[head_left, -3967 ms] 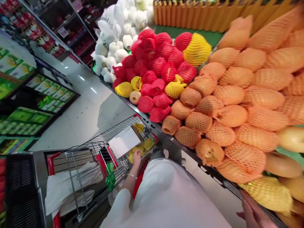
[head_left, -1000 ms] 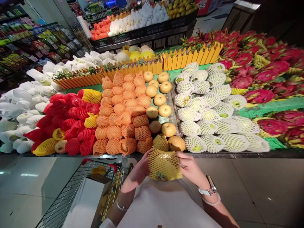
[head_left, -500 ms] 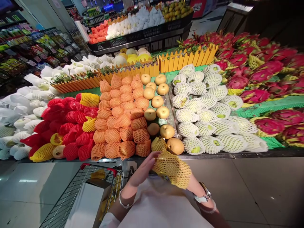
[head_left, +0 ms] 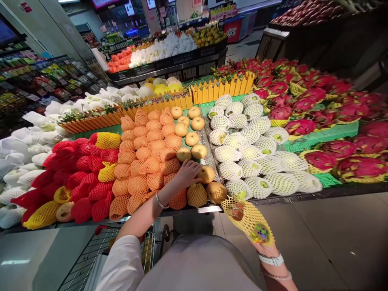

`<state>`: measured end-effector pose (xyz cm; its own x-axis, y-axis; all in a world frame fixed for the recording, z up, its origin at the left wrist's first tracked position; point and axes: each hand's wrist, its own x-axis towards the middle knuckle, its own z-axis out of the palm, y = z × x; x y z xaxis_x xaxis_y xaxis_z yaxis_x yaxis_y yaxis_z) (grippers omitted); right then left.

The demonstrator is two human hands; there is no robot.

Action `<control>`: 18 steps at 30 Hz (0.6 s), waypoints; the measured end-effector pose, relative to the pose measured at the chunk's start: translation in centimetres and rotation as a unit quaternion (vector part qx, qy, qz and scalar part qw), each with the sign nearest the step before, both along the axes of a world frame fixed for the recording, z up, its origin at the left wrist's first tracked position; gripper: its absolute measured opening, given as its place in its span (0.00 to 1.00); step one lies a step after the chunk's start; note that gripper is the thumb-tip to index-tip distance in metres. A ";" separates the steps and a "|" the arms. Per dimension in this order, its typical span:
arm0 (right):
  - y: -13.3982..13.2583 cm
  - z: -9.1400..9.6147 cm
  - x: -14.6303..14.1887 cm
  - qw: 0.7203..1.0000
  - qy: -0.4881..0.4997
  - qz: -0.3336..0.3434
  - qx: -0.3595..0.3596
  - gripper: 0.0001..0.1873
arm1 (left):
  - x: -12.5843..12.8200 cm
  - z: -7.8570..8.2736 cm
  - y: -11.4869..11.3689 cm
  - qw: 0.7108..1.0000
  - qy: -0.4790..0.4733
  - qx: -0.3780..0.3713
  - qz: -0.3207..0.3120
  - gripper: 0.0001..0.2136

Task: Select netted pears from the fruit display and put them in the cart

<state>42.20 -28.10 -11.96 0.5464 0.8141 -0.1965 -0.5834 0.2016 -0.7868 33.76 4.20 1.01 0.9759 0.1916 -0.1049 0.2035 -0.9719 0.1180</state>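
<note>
My left hand (head_left: 188, 174) reaches over the front of the pear rows, its fingers curled down around a round brown pear that it mostly hides. Beside its fingertips sits another bare pear (head_left: 206, 174). Just in front are a pear in a yellow foam net (head_left: 197, 195) and a larger bare pear (head_left: 216, 192). Over my right hand (head_left: 257, 238) is pulled a loose yellow foam net sleeve (head_left: 247, 216) with a shiny sticker; the fingers show only partly through the mesh. The sleeve's free end lies by the display's front edge, near the larger pear.
Orange-netted fruit (head_left: 145, 165) fills the left of the pears, with red-netted fruit (head_left: 81, 173) beyond. White-netted fruit (head_left: 251, 161) and dragon fruit (head_left: 321, 159) lie to the right. An orange picket fence (head_left: 224, 89) runs behind. A shopping cart (head_left: 103, 230) stands below left.
My left hand has let go of the net sleeve and moved forward onto the pears. My right hand, still inside the sleeve, has shifted right. The view has tilted up.
</note>
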 end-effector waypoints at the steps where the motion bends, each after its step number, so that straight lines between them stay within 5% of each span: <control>1: -0.3 -0.1 -0.1 1.000 0.019 -0.012 0.011 0.26 | 0.8 -0.4 -0.5 1.000 0.009 -0.002 -0.007 0.28; 6: -1.1 0.8 -0.5 0.998 0.058 -0.021 0.031 0.29 | 3.3 -1.9 -2.3 0.999 0.008 0.001 -0.031 0.30; 11: -1.6 1.8 -0.4 0.998 0.062 -0.015 0.016 0.27 | 4.5 -2.3 -1.2 0.996 0.066 0.001 -0.053 0.34; 15: -2.0 0.9 0.0 0.998 0.059 -0.010 -0.006 0.22 | 4.7 -2.1 -1.0 0.995 0.072 0.004 -0.069 0.38; 18: -1.9 -0.2 0.3 0.999 0.036 -0.017 0.002 0.22 | 4.2 -1.6 -2.7 0.989 0.045 -0.030 -0.141 0.30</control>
